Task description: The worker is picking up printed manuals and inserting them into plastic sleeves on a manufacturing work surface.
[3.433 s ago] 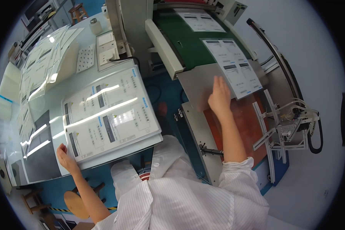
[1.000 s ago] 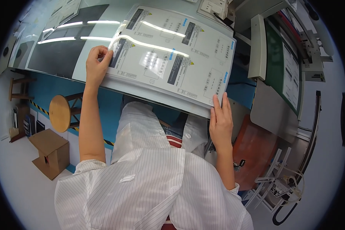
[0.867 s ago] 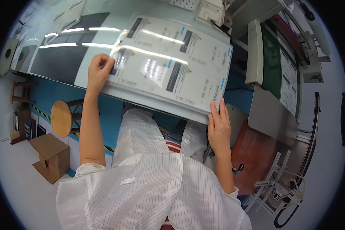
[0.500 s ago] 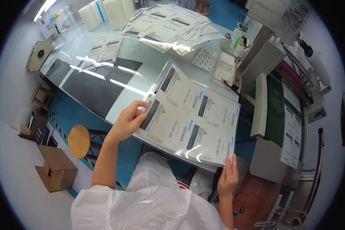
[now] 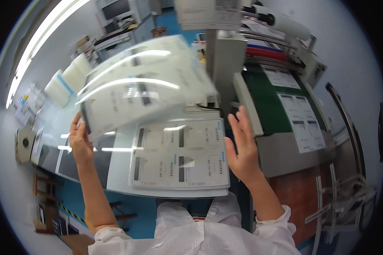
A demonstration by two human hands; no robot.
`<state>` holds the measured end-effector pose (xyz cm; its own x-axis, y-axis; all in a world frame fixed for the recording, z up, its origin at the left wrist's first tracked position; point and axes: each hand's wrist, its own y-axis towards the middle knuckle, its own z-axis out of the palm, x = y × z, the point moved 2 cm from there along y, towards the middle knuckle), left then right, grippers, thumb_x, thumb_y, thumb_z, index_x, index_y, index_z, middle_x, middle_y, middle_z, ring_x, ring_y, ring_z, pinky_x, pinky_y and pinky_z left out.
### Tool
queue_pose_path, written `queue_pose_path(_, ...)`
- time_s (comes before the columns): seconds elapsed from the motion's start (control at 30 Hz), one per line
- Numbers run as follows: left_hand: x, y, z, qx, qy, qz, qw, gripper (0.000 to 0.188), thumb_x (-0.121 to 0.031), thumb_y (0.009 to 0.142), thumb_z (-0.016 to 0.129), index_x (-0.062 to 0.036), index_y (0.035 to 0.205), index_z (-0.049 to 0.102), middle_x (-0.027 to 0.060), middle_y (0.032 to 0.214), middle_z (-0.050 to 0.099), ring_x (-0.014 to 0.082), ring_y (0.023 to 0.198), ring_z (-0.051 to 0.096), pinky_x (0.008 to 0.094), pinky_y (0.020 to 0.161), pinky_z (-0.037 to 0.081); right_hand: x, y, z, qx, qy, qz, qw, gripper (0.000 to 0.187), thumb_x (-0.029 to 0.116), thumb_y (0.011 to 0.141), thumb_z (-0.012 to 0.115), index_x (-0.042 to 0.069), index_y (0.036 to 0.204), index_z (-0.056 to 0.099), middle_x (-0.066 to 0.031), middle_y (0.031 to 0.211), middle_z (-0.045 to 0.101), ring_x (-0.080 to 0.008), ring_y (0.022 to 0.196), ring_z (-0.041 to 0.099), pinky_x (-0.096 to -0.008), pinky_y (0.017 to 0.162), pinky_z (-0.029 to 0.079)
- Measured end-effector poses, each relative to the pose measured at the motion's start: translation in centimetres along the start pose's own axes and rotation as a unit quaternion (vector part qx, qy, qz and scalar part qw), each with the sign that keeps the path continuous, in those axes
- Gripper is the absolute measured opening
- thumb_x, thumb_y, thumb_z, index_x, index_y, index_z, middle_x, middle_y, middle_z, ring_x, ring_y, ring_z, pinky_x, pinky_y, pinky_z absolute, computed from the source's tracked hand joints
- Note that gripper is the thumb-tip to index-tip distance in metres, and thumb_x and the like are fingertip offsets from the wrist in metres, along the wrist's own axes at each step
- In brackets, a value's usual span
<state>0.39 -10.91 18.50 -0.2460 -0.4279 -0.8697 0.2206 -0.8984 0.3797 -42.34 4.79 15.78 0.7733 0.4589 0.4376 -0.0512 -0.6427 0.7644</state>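
My left hand point(image 5: 81, 142) grips the near left edge of a glossy printed sheet point(image 5: 115, 112), fingers and thumb closed on it. The sheet is raised, bowed and smeared by motion, with bright light streaks across it. It hides much of the table behind. Below and to its right, a stack of similar printed sheets point(image 5: 181, 155) lies at the table's near edge. My right hand point(image 5: 244, 148) is raised just right of that stack, holding nothing, its fingers stretched out and thumb apart.
Right of the table stands a machine with a green conveyor belt point(image 5: 259, 102) carrying printed sheets point(image 5: 301, 121). A grey upright post point(image 5: 227, 63) rises between table and machine. White rolls point(image 5: 57, 90) stand at the far left. A wooden stool point(image 5: 47, 187) is on the floor at left.
My left hand has lifted the top sheet off the stack, up and to the left. My right hand has left the stack's near right corner and risen. The view has turned rightward.
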Motion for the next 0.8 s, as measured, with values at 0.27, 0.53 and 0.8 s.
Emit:
queue_pose_path(0.27, 18.2, 18.1, -10.4, -0.049, -0.067, -0.052, 0.995, 0.014, 0.002, 0.093, 0.055, 0.0014, 0.107, 0.057, 0.0108, 0.105, 0.063, 0.0176, 0.090, 0.065, 0.0330, 0.079, 0.057, -21.0, -5.5, -3.0, 0.113, -0.322, 0.289, 0.894, 0.065, 0.015, 0.087, 0.063, 0.001, 0.145, 0.036, -0.0237, 0.154, 0.027, -0.0409, 0.141, 0.029, -0.0474, 0.113, 0.030)
queue_pose_path(0.53, 19.1, 17.1, -6.3, -0.079, 0.253, -0.191, 0.945, 0.035, -0.033, 0.088, 0.068, -0.0089, 0.068, 0.053, -0.0006, 0.057, 0.053, 0.0055, 0.040, 0.041, 0.0185, 0.035, 0.028, -29.5, -16.7, -15.8, 0.089, -0.394, 0.508, 0.761, 0.069, 0.033, 0.096, 0.050, -0.004, 0.149, 0.026, -0.0242, 0.157, 0.023, -0.0380, 0.146, 0.019, -0.0489, 0.119, 0.015)
queue_pose_path(0.8, 19.4, 8.7, -6.7, -0.123, 0.208, -0.143, 0.960, 0.030, -0.036, 0.098, 0.055, -0.0057, 0.094, 0.057, -0.0023, 0.060, 0.049, 0.0051, 0.041, 0.039, 0.0189, 0.036, 0.025, -23.4, -19.8, -14.3, 0.131, -0.351, 0.456, 0.807, 0.069, 0.028, 0.094, 0.051, -0.005, 0.149, 0.024, -0.0242, 0.157, 0.022, -0.0348, 0.147, 0.018, -0.0467, 0.120, 0.015)
